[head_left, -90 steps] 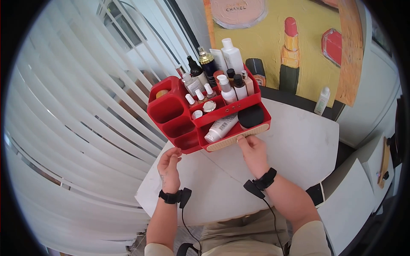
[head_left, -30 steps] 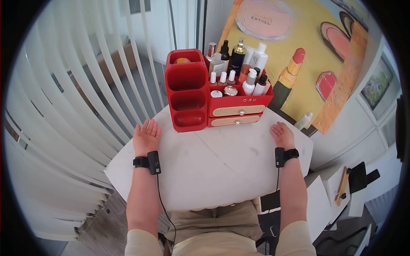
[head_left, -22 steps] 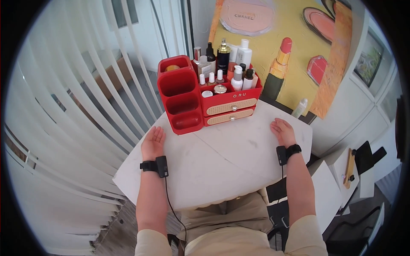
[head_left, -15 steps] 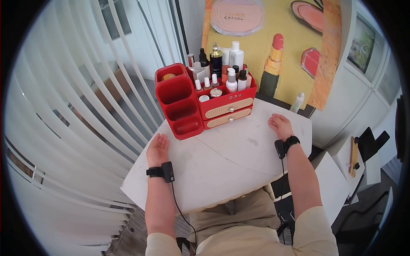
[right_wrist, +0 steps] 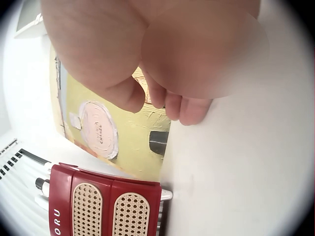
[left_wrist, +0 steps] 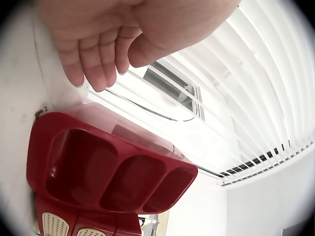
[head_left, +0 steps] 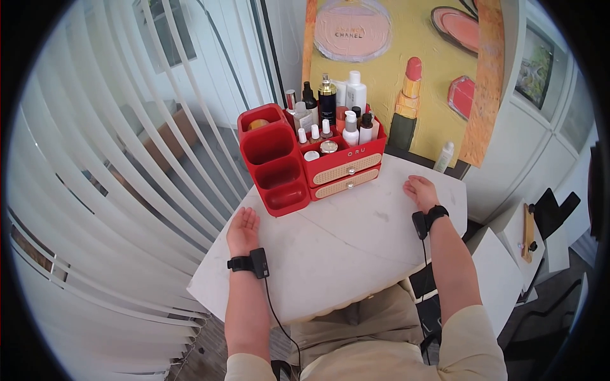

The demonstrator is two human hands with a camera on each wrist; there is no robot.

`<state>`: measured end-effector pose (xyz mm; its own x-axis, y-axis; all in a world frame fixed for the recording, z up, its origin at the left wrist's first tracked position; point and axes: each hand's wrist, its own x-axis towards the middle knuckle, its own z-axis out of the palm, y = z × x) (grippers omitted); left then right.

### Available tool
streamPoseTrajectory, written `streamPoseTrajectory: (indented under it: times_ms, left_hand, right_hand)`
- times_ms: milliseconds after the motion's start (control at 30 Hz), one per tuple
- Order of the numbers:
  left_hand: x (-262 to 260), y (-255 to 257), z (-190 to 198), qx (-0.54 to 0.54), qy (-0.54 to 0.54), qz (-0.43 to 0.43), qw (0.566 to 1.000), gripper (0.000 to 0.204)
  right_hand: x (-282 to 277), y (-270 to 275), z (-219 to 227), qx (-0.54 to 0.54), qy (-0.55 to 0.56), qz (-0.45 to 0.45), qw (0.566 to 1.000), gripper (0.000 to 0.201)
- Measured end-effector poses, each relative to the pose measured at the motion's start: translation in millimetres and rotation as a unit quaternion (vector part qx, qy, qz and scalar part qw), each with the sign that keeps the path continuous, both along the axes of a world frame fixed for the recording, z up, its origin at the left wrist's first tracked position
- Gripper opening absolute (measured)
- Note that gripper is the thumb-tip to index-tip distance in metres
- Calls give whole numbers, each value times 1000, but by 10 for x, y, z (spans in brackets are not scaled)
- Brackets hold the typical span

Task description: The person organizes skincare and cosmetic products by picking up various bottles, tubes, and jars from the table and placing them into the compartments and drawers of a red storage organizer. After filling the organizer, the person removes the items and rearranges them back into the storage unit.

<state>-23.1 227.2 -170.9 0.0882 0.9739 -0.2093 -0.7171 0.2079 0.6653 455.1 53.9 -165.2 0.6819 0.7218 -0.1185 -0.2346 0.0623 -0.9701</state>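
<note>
A red cosmetics organizer (head_left: 297,162) stands toward the back of the table, both rattan-fronted drawers closed: the upper drawer (head_left: 332,171) and the lower drawer (head_left: 335,189). Lotion bottles, a black-and-gold pump bottle (head_left: 327,101), nail polish bottles (head_left: 314,133) and a round compact (head_left: 328,147) fill its top. My left hand (head_left: 243,232) lies palm up by the table's left edge, fingers extended, near the organizer's front left corner. My right hand (head_left: 422,192) rests on its side at the table's right, fingers loosely bent. Neither hand holds anything; both are apart from the organizer.
A white marbled table (head_left: 356,241) carries the organizer. A painting of makeup (head_left: 438,70) leans behind it, with a small white tube (head_left: 445,157) standing at its foot. Vertical blinds (head_left: 127,209) hang along the left. A cable (head_left: 279,311) runs from each wrist camera.
Three seconds ago my right hand was at the pulled-out drawer holding a white tube and black jar, my left at the organizer's corner. The drawer is now closed, and both hands have drawn apart.
</note>
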Motion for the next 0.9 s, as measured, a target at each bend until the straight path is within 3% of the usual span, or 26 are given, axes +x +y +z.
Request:
streamPoseTrajectory:
  times_ms: [333, 500, 633, 700, 900]
  left_hand:
    - [6, -27, -10, 21, 14, -8, 1000, 34]
    - [-36, -50, -17, 42, 19, -12, 999, 34]
    - [-25, -42, 18, 39, 12, -28, 999, 33]
    - [-3, -55, 43, 36, 19, -31, 999, 33]
    - [12, -95, 58, 41, 42, -22, 998, 28]
  right_hand:
    - [-10, -5, -2, 19, 16, 14, 1000, 28]
    - [-31, 129, -12, -34, 13, -51, 998, 26]
    - [-105, 291, -78, -15, 15, -93, 995, 27]
    - [-236, 354, -63, 19, -2, -124, 992, 24]
    - [-389, 303, 14, 0, -106, -73, 992, 21]
